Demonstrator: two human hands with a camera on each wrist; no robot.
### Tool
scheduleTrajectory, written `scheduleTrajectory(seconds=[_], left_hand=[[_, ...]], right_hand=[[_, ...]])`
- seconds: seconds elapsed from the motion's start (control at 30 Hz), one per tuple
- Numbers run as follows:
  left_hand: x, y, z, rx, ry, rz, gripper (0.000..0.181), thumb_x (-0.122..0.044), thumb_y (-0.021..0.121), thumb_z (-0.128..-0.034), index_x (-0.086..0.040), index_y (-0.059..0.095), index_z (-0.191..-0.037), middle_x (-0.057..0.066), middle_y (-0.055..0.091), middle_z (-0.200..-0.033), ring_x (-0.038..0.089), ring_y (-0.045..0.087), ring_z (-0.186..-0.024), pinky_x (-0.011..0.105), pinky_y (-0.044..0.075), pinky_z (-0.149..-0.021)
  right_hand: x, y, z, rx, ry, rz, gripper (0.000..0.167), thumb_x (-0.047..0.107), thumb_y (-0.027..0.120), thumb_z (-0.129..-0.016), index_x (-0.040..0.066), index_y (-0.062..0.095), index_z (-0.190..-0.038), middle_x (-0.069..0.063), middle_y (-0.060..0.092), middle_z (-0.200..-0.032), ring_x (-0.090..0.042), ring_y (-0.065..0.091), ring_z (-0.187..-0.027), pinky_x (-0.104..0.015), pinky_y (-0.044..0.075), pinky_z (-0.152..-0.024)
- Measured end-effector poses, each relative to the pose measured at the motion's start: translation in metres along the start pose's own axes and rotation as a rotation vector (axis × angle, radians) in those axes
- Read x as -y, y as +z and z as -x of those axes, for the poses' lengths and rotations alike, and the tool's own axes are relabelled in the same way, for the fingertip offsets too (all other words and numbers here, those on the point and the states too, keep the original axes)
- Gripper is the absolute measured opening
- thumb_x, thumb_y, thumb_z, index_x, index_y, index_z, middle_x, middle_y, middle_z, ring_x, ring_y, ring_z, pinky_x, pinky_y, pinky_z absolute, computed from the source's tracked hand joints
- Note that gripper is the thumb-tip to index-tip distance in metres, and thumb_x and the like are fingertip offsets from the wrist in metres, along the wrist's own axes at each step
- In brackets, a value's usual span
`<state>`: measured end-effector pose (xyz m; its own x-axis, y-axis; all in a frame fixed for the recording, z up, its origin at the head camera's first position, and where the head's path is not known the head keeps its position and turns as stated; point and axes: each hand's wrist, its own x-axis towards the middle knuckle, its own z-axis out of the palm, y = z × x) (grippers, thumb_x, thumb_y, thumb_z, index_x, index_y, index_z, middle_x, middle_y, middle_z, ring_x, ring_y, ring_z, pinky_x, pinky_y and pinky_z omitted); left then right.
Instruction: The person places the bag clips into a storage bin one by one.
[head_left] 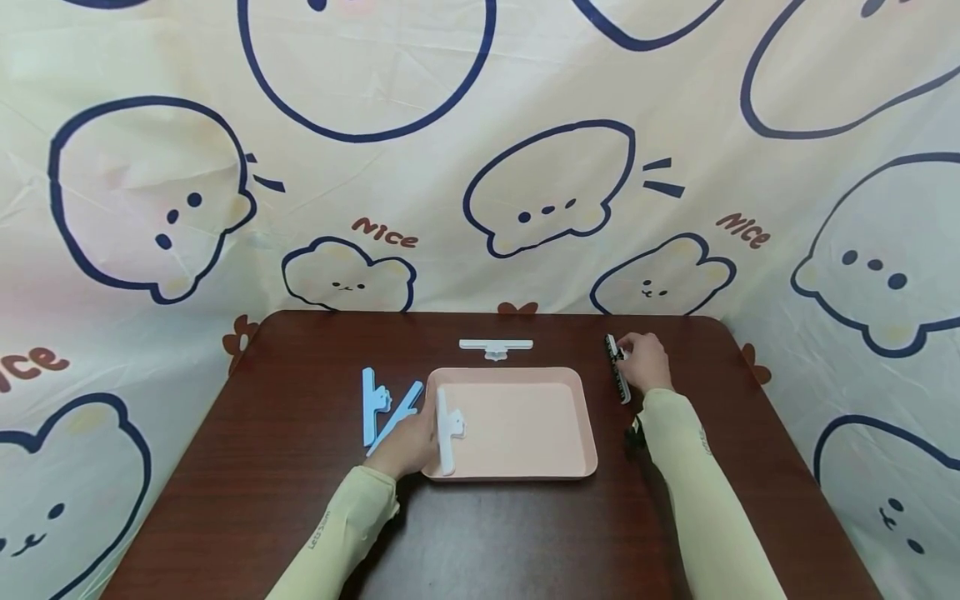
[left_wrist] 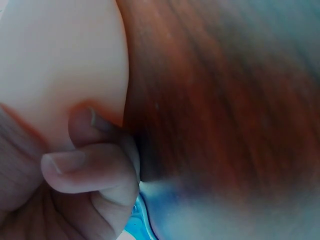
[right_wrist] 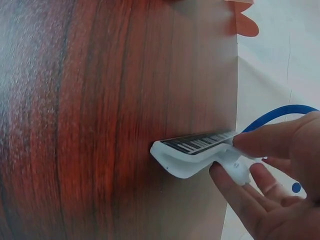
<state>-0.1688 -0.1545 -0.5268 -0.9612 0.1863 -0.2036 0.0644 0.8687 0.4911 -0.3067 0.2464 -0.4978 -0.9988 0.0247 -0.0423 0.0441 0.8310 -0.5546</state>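
Observation:
My left hand grips the left rim of a shallow pink tray, its fingers curled at the edge in the left wrist view. A pale bag clip lies in the tray just beside that hand. Left of the tray are two blue bag clips, one upright in the view and one slanted, partly behind the hand. My right hand pinches a white bag clip by its handle, at the table's far right. The clip's long face has a black-and-white pattern like piano keys.
A white bag clip lies behind the tray, near the far edge of the brown wooden table. A cloth with cartoon outlines hangs behind the table and along its sides.

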Motion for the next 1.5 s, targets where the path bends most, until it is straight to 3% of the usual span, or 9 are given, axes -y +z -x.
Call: scheduleTrajectory(seconds=[0.2, 0.4, 0.63, 0.8, 1.03, 1.17, 1.27, 1.4, 1.5], left_hand=[[-0.001, -0.001, 0.0, -0.01, 0.002, 0.0, 0.073, -0.022, 0.036, -0.1127, -0.011, -0.014, -0.165, 0.005, 0.058, -0.07, 0.015, 0.059, -0.061, 0.035, 0.05, -0.066], [-0.002, -0.001, 0.001, -0.02, 0.007, 0.001, 0.073, -0.02, 0.037, -0.1123, -0.009, -0.011, -0.166, 0.005, 0.058, -0.071, 0.015, 0.058, -0.062, 0.036, 0.05, -0.066], [-0.002, -0.001, 0.001, -0.016, 0.009, 0.016, 0.073, -0.02, 0.037, -0.1121, -0.009, -0.01, -0.166, 0.005, 0.057, -0.071, 0.015, 0.057, -0.061, 0.036, 0.049, -0.066], [-0.003, -0.001, 0.001, -0.014, 0.004, 0.003, 0.076, -0.019, 0.04, -0.1106, -0.008, -0.011, -0.165, 0.006, 0.061, -0.073, 0.015, 0.058, -0.062, 0.036, 0.05, -0.068], [-0.003, -0.002, 0.0, -0.017, 0.012, -0.009, 0.076, -0.018, 0.038, -0.1109, -0.007, -0.015, -0.164, 0.005, 0.058, -0.068, 0.016, 0.057, -0.058, 0.036, 0.049, -0.065], [-0.001, -0.001, 0.001, -0.014, 0.011, -0.011, 0.076, -0.018, 0.037, -0.1111, -0.008, -0.017, -0.164, 0.005, 0.058, -0.068, 0.015, 0.057, -0.059, 0.036, 0.049, -0.066], [-0.001, -0.001, 0.001, -0.011, 0.008, -0.007, 0.077, -0.017, 0.038, -0.1108, -0.008, -0.017, -0.164, 0.005, 0.058, -0.067, 0.016, 0.056, -0.057, 0.036, 0.049, -0.064], [-0.001, -0.001, 0.001, -0.01, 0.004, -0.001, 0.076, -0.018, 0.037, -0.1115, -0.009, -0.018, -0.164, 0.004, 0.057, -0.067, 0.015, 0.056, -0.057, 0.036, 0.049, -0.064], [-0.001, -0.001, 0.001, -0.009, 0.008, 0.001, 0.076, -0.019, 0.037, -0.1117, -0.009, -0.018, -0.164, 0.004, 0.056, -0.066, 0.015, 0.055, -0.056, 0.035, 0.048, -0.064]], right_hand=[[0.001, -0.003, 0.001, -0.02, 0.03, 0.002, 0.036, 0.007, 0.067, -0.095, -0.009, 0.063, -0.126, -0.038, 0.047, -0.136, -0.05, 0.055, -0.112, -0.06, 0.05, -0.094], [0.001, -0.007, 0.001, -0.01, 0.06, 0.123, 0.026, 0.014, 0.066, -0.094, -0.008, 0.07, -0.107, -0.027, 0.071, -0.108, -0.041, 0.067, -0.094, -0.054, 0.056, -0.082], [0.004, -0.016, 0.003, -0.005, 0.053, 0.186, 0.024, 0.023, 0.07, -0.095, 0.002, 0.073, -0.085, -0.017, 0.074, -0.089, -0.033, 0.067, -0.08, -0.049, 0.055, -0.071], [0.001, -0.02, 0.004, -0.004, 0.071, 0.092, 0.025, 0.022, 0.07, -0.095, 0.0, 0.073, -0.084, -0.015, 0.073, -0.086, -0.032, 0.066, -0.081, -0.048, 0.053, -0.073], [-0.004, -0.03, 0.003, 0.042, 0.117, -0.105, 0.029, 0.026, 0.069, -0.098, -0.002, 0.076, -0.096, -0.015, 0.074, -0.093, -0.026, 0.071, -0.078, -0.035, 0.051, -0.063], [0.0, -0.036, 0.005, 0.08, 0.146, -0.261, 0.032, 0.024, 0.068, -0.1, -0.006, 0.073, -0.107, -0.019, 0.069, -0.102, -0.036, 0.075, -0.092, -0.045, 0.061, -0.08], [0.003, -0.039, 0.007, 0.123, 0.152, -0.378, 0.033, 0.022, 0.067, -0.101, -0.008, 0.069, -0.115, -0.021, 0.066, -0.113, -0.037, 0.075, -0.102, -0.052, 0.056, -0.097], [0.006, -0.04, 0.009, 0.186, 0.154, -0.491, 0.035, 0.021, 0.066, -0.103, -0.008, 0.064, -0.121, -0.022, 0.062, -0.126, -0.031, 0.075, -0.103, -0.051, 0.054, -0.101], [0.011, -0.042, 0.011, 0.229, 0.15, -0.559, 0.033, 0.02, 0.064, -0.103, -0.008, 0.062, -0.121, -0.021, 0.063, -0.124, -0.026, 0.076, -0.099, -0.049, 0.054, -0.101]])
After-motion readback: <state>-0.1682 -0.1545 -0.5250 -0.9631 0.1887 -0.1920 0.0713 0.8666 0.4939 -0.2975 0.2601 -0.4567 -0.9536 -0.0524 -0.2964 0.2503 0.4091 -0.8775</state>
